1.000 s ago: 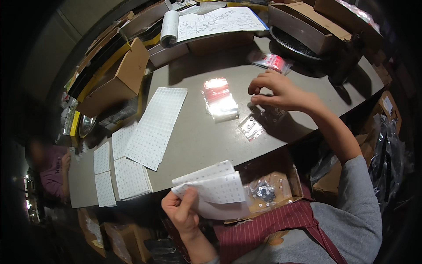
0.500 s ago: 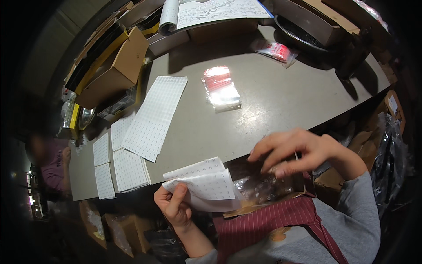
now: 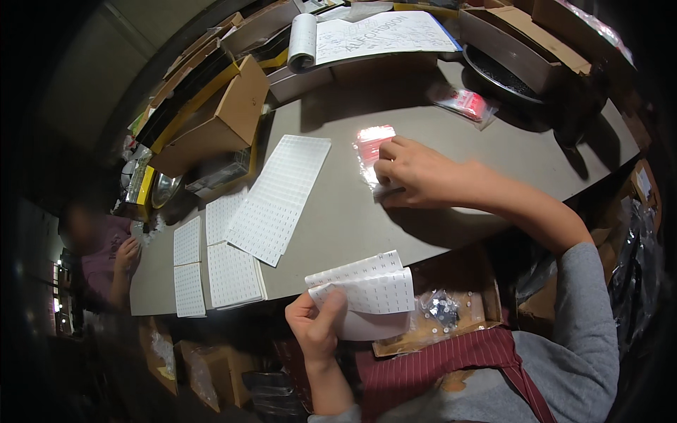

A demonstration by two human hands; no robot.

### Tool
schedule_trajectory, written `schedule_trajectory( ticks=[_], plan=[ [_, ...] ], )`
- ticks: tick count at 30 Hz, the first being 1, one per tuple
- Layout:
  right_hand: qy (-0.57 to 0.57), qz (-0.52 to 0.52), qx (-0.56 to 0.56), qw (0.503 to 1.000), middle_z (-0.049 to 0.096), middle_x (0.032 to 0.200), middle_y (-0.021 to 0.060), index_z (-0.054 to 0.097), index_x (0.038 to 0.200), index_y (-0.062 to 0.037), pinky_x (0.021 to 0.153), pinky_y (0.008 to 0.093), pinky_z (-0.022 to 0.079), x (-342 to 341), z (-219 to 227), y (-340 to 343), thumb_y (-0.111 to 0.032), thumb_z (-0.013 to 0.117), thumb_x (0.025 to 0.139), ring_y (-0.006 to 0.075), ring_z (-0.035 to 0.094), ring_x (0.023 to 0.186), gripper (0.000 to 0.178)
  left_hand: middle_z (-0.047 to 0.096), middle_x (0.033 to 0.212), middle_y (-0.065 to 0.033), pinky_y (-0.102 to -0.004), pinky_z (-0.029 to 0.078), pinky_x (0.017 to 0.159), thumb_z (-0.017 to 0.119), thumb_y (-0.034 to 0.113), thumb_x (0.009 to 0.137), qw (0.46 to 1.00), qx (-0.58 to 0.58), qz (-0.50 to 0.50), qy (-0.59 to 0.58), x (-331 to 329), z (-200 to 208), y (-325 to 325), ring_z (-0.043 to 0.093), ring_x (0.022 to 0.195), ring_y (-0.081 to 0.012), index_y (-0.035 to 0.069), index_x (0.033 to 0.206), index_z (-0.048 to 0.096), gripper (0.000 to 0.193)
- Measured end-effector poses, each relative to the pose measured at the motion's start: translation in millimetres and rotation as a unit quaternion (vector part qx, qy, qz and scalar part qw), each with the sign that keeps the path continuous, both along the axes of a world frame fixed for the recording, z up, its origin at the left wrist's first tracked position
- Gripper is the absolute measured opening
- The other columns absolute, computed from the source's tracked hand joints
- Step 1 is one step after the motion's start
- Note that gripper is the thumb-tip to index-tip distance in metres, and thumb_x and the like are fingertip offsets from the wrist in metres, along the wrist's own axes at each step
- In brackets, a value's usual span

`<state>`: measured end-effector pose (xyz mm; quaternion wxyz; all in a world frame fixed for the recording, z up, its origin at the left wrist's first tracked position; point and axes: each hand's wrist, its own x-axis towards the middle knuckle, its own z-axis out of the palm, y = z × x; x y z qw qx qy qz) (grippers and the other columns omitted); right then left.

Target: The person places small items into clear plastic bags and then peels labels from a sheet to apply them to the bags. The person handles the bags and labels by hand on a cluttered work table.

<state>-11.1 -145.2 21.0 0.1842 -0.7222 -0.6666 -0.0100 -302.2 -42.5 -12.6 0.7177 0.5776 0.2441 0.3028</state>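
My left hand point(image 3: 319, 326) pinches folded white sheets of small printed labels point(image 3: 367, 290) near the table's front edge, thumb on top. My right hand point(image 3: 412, 173) is over a stack of clear plastic bags with red bands point(image 3: 375, 135) in the middle of the table. Its fingers are curled down and closed on the bags; the fingertips are partly hidden. Below the table edge, by my apron, a shallow cardboard box point(image 3: 491, 292) holds small clear bags with white dots point(image 3: 443, 310).
Long label sheets point(image 3: 285, 194) and smaller label stacks point(image 3: 234, 275) lie on the left. An open cardboard box point(image 3: 240, 106), a clipboard with papers point(image 3: 381, 35), a dark round pan point(image 3: 504, 74) and another red-marked bag pack point(image 3: 467, 104) stand behind. A person point(image 3: 106, 247) is at far left.
My right hand has moved from above the cardboard box up and forward to the stack of plastic bags. My left hand still holds the label sheets. The whole view has shifted slightly.
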Motion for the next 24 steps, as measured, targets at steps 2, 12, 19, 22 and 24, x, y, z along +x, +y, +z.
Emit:
schedule_trajectory(
  ticks=[2,12,19,22,24],
  plan=[
    [-0.067,-0.003,0.019,0.998,0.06,0.096,0.016,0.061,0.092,-0.0004,0.088,0.0428,0.049,2,-12,5,-0.014,0.071,0.082,0.0346,0.058,0.101,0.02,0.074,0.09,-0.0103,-0.0246,0.046,0.079,0.074,0.009,0.083,1.0,-0.008,0.001,-0.007,2,-1,-1,0.064,0.079,-0.0129,-0.008,0.098,0.073,0.023],
    [0.048,-0.043,0.023,0.998,0.059,0.082,0.0181,0.052,0.095,-0.0022,0.067,0.0482,0.045,11,6,-3,-0.001,0.063,0.084,0.0411,0.058,0.077,0.015,0.074,0.091,-0.011,-0.0251,0.047,0.08,0.073,0.007,0.085,0.999,-0.036,-0.006,-0.022,4,-1,3,0.066,0.081,-0.0134,-0.008,0.1,0.073,0.022],
    [0.108,-0.025,0.169,0.979,0.057,0.081,0.0182,0.045,0.092,-0.0037,0.059,0.048,0.044,21,-2,-8,0.001,0.061,0.081,0.0423,0.057,0.071,0.019,0.073,0.096,-0.01,-0.0255,0.049,0.08,0.071,0.006,0.09,0.998,-0.036,-0.047,-0.031,4,-5,5,0.065,0.085,-0.0132,-0.01,0.106,0.071,0.023],
    [-0.004,-0.012,0.142,0.99,0.059,0.079,0.0152,0.056,0.096,-0.0033,0.065,0.0429,0.049,19,-18,-10,-0.004,0.068,0.084,0.036,0.062,0.074,0.017,0.073,0.096,-0.01,-0.0257,0.049,0.08,0.071,0.007,0.09,0.997,-0.031,-0.064,-0.027,8,-3,2,0.065,0.085,-0.0134,-0.01,0.107,0.071,0.024],
    [-0.039,0.013,0.119,0.992,0.059,0.079,0.014,0.058,0.095,-0.0038,0.068,0.0431,0.049,12,-19,-12,-0.008,0.069,0.086,0.0348,0.063,0.076,0.015,0.073,0.096,-0.0101,-0.0259,0.049,0.081,0.07,0.006,0.091,0.997,-0.017,-0.071,-0.021,9,-6,3,0.065,0.086,-0.0135,-0.01,0.107,0.071,0.023]
  ],
)
